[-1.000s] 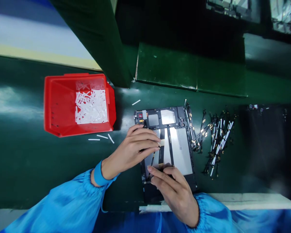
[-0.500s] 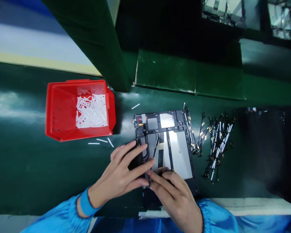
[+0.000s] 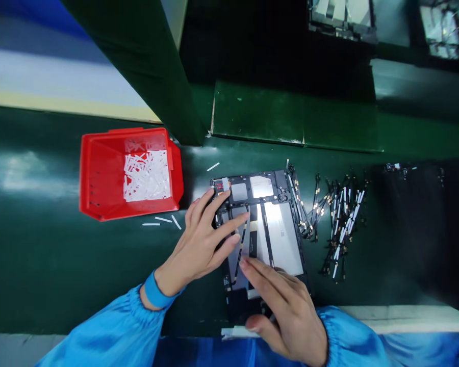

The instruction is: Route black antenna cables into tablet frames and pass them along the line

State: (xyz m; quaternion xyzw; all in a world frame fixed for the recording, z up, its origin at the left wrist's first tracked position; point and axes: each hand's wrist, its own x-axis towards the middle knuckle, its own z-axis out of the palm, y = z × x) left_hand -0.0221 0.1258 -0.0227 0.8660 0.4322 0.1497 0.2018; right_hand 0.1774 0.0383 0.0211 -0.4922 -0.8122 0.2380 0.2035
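Device [image 3: 281, 234] beneath left hand [image 3: 204, 238], splayed palm-down, and right hand [image 3: 292, 311], thumb [image 3: 263, 327] well apart from outstretched fingers [image 3: 262, 274].

The left hand [image 3: 202, 239], a blue band [image 3: 156, 291] at its wrist, spreads its fingers over the left side of an opened tablet-like device [image 3: 285, 234] lying on the green counter [image 3: 80, 285]. The right hand [image 3: 286, 306] reaches over the lower part, fingertips beside a thin black cable [image 3: 241, 248], thumb apart. Left of the device sits a red bin [image 3: 101, 176] holding white strips [image 3: 148, 178]; a few loose strips [image 3: 151, 224] lie nearby. Black cables [image 3: 344, 221] lie heaped to the right.
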